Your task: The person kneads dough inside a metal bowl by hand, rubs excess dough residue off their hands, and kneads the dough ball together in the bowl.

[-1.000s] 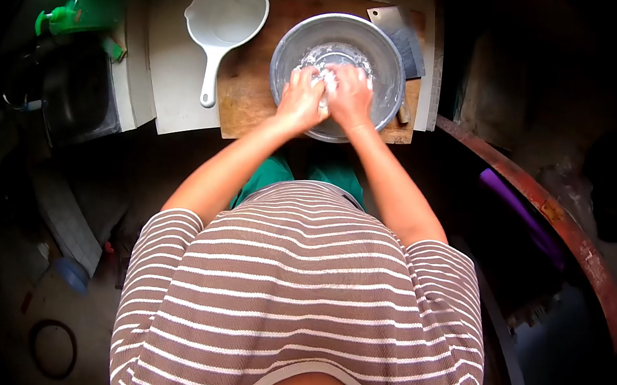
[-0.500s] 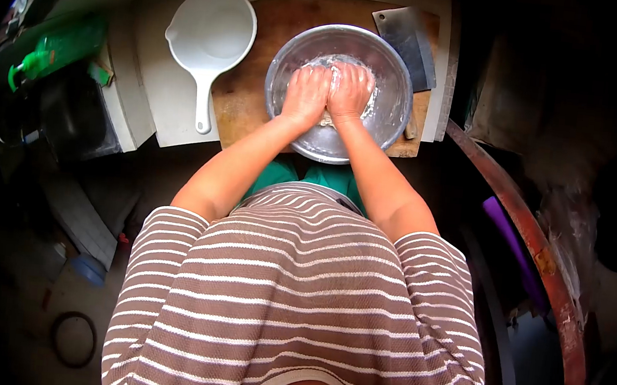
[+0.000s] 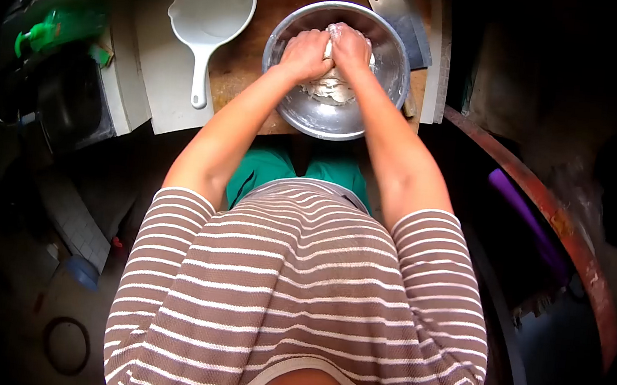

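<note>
A lump of pale, floury dough (image 3: 332,89) lies in a shiny metal bowl (image 3: 322,125). My left hand (image 3: 308,54) is inside the bowl, its fingers curled over the left part of the dough. Beside it, my right hand (image 3: 351,51) is closed over the far right part, with white flour or dough on its fingers. Both sets of fingertips are tucked under and partly hidden. Some dough shows between the hands and nearer to me.
The bowl stands on a wooden board (image 3: 286,1). A white dipper (image 3: 213,9) is to its left. At the right lies a cleaver (image 3: 401,25), partly behind the bowl. A green pump bottle (image 3: 60,31) stands far left, and a rusty curved rim (image 3: 545,208) runs along the right.
My hands have curled in from lying flat and pressed together, gripping the far part of the dough. More dough now shows below them. The whole view has shifted slightly.
</note>
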A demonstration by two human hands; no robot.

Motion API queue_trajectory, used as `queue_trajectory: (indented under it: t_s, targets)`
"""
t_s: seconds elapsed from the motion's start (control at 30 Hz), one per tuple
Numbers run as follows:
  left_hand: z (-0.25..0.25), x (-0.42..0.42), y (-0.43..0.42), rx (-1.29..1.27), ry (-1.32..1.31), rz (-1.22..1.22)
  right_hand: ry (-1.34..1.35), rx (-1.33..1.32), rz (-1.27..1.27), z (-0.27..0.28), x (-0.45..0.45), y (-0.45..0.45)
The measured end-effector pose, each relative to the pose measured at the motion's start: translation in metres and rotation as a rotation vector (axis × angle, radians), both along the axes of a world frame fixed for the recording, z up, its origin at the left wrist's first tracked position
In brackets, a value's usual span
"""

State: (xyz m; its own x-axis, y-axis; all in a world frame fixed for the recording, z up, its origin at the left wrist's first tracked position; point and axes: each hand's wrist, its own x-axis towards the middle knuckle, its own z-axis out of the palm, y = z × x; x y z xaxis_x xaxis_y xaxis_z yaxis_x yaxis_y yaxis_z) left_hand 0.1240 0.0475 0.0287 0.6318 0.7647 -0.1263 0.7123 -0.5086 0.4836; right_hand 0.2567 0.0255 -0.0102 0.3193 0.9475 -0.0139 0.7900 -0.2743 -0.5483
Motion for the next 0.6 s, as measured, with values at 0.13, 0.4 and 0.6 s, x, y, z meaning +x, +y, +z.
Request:
queue_trajectory:
  t_s: [0.13, 0.4, 0.6]
  targets:
    - [0.027, -0.026, -0.022, -0.281, -0.072, 0.027, 0.363, -0.173, 0.401, 0.051, 0.028, -0.026]
    - [0.052, -0.026, -0.096, -0.094, -0.033, 0.021, -0.053, -0.094, 0.56, 0.093, 0.008, -0.106]
    - [0.015, -0.012, -0.12, 0.144, 0.278, -0.017, -0.315, -0.023, 0.453, 0.063, -0.011, -0.124]
